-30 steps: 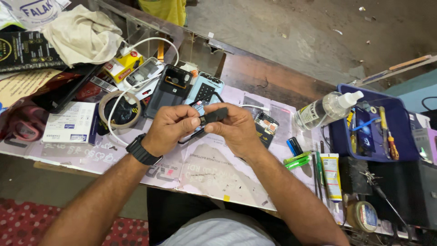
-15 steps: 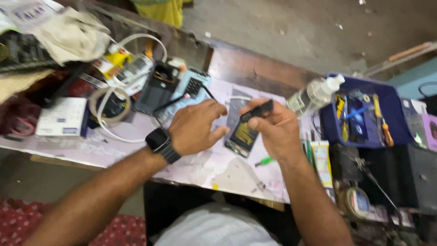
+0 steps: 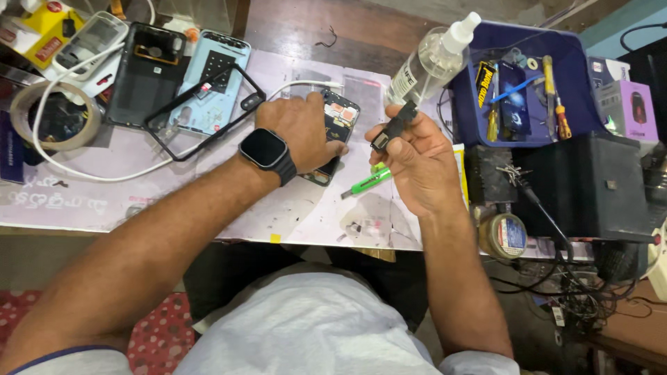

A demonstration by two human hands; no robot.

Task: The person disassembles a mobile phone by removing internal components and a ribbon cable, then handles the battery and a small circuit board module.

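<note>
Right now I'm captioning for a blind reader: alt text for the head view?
A person's left hand presses an opened phone on a workbench while the right hand holds up a small black part. Around them: a green knife, spray bottle, blue tool tray.

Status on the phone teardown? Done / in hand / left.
Done: opened phone lies back-off, insides exposed. In hand: right hand pinches a small black part; left hand pins the phone down. Left: black frame lies loose on the mat; phone not closed.

Yellow-red carton (image 3: 43,28) far left, purple box (image 3: 627,110) far right (phone pictured), white-labelled spray bottle (image 3: 425,66) centre, black watch screen (image 3: 262,147).
</note>
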